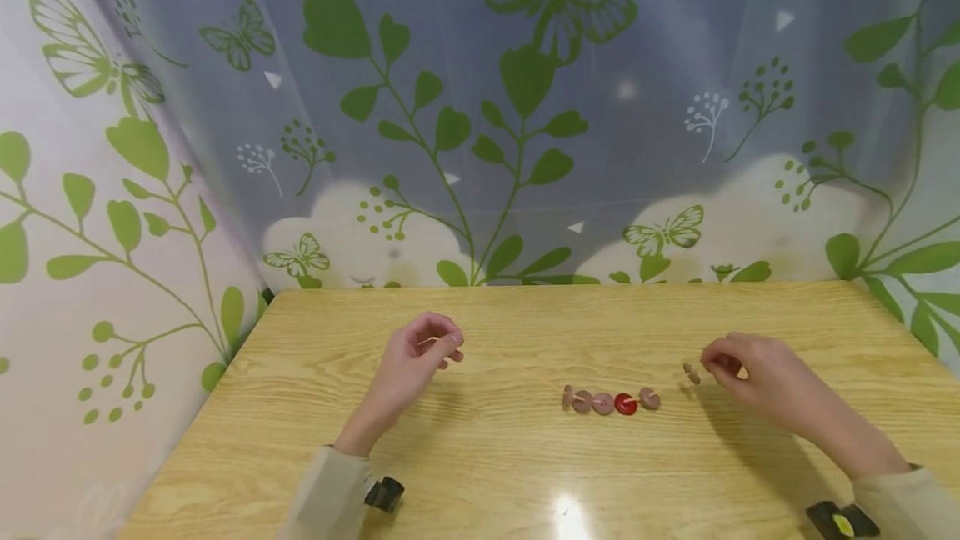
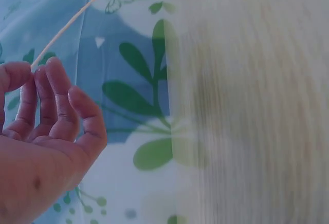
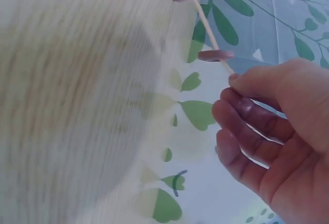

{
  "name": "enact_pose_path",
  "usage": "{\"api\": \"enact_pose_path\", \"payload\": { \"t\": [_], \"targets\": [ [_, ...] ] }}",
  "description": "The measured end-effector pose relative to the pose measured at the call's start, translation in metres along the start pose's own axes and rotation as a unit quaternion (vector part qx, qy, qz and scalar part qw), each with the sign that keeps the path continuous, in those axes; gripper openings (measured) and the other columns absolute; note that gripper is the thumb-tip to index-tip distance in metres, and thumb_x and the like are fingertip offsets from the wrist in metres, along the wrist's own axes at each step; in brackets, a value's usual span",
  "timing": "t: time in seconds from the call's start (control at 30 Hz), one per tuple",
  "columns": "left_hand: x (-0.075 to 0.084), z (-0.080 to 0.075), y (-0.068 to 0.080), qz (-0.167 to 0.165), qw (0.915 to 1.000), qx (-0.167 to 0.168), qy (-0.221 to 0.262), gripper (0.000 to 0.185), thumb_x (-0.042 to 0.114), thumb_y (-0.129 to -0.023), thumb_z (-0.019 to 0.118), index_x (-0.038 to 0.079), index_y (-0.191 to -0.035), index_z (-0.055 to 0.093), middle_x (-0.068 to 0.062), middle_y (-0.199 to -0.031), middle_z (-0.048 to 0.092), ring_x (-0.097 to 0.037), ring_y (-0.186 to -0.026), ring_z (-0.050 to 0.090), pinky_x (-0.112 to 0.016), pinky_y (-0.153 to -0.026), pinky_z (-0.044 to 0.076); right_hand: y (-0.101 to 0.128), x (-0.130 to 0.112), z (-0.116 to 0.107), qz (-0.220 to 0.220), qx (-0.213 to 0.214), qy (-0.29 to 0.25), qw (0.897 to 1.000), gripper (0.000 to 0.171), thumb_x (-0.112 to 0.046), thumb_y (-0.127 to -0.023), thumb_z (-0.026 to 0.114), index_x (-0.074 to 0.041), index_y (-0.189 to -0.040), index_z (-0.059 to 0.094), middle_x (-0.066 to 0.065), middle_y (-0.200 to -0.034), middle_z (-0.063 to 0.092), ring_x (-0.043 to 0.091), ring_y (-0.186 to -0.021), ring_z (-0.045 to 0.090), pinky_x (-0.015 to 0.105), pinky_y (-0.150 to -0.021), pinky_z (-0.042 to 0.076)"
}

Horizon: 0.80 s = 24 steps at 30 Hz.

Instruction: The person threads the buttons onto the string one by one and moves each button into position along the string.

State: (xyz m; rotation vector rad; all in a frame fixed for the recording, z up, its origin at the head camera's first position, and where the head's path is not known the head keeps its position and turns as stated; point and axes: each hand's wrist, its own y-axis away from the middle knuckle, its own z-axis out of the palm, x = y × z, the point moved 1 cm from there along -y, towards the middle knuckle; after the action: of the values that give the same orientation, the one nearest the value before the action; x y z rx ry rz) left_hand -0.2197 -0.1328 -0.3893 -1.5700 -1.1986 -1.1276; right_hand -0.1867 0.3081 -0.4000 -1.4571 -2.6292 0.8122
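A pale string point(image 2: 72, 21) carries several buttons between my two hands. My left hand point(image 1: 408, 361) pinches one end between thumb and forefinger, its other fingers loosely bent. My right hand point(image 1: 765, 373) pinches the other end between thumb and fingertips. Most buttons form a row in the head view: a red button point(image 1: 626, 404) with dull pink ones, such as this pink button point(image 1: 603, 404), beside it. One brownish button point(image 1: 692, 373) sits apart, close to my right fingertips; the right wrist view shows this button point(image 3: 216, 55) edge-on with the string through it.
A light wood-grain table point(image 1: 480, 473) spreads beneath both hands. Behind it hangs a curtain point(image 1: 450, 148) printed with green leaves and butterflies, and a similar patterned curtain point(image 1: 97, 190) stands at the left side.
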Motion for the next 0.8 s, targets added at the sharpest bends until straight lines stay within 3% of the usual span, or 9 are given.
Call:
{"api": "enact_pose_path", "payload": {
  "t": [0.17,0.37,0.67,0.8],
  "targets": [
    [-0.003,-0.017,-0.007,-0.021,0.9991,0.035,-0.001,0.010,0.015,-0.101,0.062,0.007,-0.108,0.063,-0.011,-0.105,0.068,-0.019,-0.090,0.072,-0.039,-0.085,0.056,-0.008,0.003,0.003,0.000,0.015,-0.024,1.000,0.019,0.005,-0.080,0.079,-0.010,-0.089,0.074,-0.009,-0.075,0.068,-0.009,-0.067,0.054,0.022,-0.055,0.048],
    [-0.015,-0.039,-0.017,-0.058,0.9964,0.059,-0.018,0.014,0.019,-0.106,0.055,0.007,-0.112,0.060,-0.011,-0.110,0.068,-0.015,-0.091,0.072,-0.042,-0.087,0.054,-0.019,0.010,0.014,0.034,0.011,-0.048,0.998,0.008,-0.001,-0.087,0.077,-0.008,-0.092,0.075,-0.006,-0.079,0.072,-0.003,-0.070,0.060,0.025,-0.059,0.050],
    [-0.034,-0.056,-0.029,-0.110,0.9916,0.063,-0.028,0.017,0.023,-0.108,0.050,0.010,-0.116,0.054,-0.013,-0.114,0.070,-0.015,-0.092,0.072,-0.033,-0.078,0.051,-0.035,0.018,0.033,0.104,-0.057,-0.095,0.988,0.005,-0.008,-0.095,0.071,-0.009,-0.097,0.075,-0.003,-0.083,0.073,0.003,-0.072,0.062,0.025,-0.063,0.050],
    [-0.038,-0.057,-0.034,-0.126,0.9898,0.045,-0.048,0.020,0.025,-0.107,0.051,0.008,-0.117,0.054,-0.017,-0.117,0.068,-0.020,-0.096,0.072,-0.030,-0.074,0.050,-0.039,0.018,0.039,0.106,-0.072,-0.096,0.987,0.006,-0.007,-0.094,0.070,-0.009,-0.096,0.075,-0.003,-0.082,0.072,0.002,-0.072,0.060,0.024,-0.063,0.050]
  ]
}}
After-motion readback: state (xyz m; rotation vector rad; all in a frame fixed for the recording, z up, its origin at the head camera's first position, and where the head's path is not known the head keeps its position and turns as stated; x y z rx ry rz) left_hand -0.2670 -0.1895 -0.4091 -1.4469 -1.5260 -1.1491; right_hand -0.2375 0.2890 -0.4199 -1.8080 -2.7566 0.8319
